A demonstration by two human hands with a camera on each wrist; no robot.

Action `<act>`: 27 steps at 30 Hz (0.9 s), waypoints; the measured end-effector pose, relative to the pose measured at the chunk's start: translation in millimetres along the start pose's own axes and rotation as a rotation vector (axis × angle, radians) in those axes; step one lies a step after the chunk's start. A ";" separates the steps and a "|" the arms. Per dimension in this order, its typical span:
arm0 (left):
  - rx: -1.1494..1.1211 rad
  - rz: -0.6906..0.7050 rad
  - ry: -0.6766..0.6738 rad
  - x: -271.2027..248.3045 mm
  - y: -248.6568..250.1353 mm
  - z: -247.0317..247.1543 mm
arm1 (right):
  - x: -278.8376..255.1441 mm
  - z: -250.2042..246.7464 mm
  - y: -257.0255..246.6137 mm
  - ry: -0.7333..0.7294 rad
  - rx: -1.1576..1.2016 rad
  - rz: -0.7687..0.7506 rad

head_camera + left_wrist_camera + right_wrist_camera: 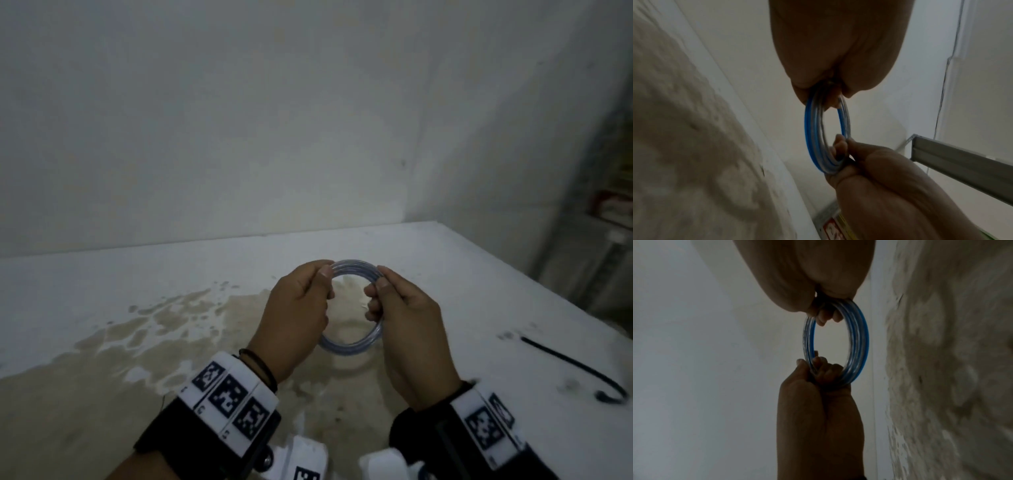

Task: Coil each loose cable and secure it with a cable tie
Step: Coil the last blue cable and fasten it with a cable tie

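Head view looks down; both wrist views closely share the coiled cable [826,134].

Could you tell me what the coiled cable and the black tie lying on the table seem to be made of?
Coiled cable: likely clear, glossy plastic sheathing with a blue strand inside; its turns glint and show through. Black tie: probably matte plastic such as nylon; a thin dark strip with a curled end, too blurred to confirm.

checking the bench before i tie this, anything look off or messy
Yes: a large brownish stain spreads over the white table beneath the coiled cable. I cannot tell if it is wet. The black cable tie lies curled at one end.
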State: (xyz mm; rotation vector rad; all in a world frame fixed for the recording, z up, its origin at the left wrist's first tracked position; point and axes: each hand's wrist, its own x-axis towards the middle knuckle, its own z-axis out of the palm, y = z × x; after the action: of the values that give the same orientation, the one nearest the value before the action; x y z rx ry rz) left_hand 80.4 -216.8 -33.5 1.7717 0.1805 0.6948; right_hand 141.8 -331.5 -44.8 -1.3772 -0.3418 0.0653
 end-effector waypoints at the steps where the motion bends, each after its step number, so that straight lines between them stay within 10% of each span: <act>1: 0.014 0.004 0.001 0.7 -2.3 11.1 | 0.5 -9.6 1.1 0.000 -0.004 0.033; 9: -0.025 -0.059 -0.044 7.0 -18.7 56.0 | 36.7 -123.8 -20.7 0.056 -0.957 0.003; 15: -0.138 -0.171 -0.060 7.4 -24.7 61.3 | 81.7 -198.1 -26.5 -0.191 -1.759 0.387; 21: -0.281 -0.235 -0.036 9.4 -30.1 54.7 | 85.7 -214.6 -11.1 -0.228 -1.887 0.541; 27: -0.381 -0.240 0.049 12.7 -27.1 33.5 | 100.4 -182.2 -16.8 -0.182 -1.513 0.276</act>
State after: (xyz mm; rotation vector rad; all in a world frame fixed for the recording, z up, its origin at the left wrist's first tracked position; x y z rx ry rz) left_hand 114.9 -229.9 -59.0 1.3442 0.2700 0.5564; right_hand 284.8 -483.3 -36.1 -2.9285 -0.3452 0.1800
